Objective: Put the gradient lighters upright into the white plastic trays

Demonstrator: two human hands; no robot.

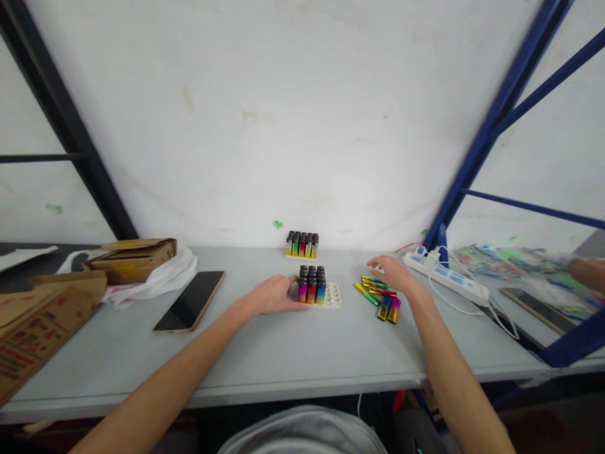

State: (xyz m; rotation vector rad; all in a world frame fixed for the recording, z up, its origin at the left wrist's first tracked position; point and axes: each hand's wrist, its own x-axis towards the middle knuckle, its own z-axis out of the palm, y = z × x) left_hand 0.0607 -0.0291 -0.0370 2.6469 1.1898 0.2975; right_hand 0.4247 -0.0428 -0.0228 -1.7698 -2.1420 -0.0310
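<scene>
My left hand (276,294) grips the left end of a white tray (333,296) with round holes. Black-topped lighters (312,287) in shiny pink, red, yellow and blue stand upright in the tray's left part, and holes show on its right. My right hand (390,272) hovers at the far side of a loose pile of shiny lighters (373,289), thumb and fingers apart, with nothing visible between them. Several more lighters (391,309) lie flat at the near side of that pile.
Against the wall stands a second tray of lighters (302,244). A phone (191,301), a white plastic bag (177,274) and cardboard boxes (47,315) lie left. Rightward are a power strip (447,279) with cables, a blue frame (491,132) and another person's hand (588,274).
</scene>
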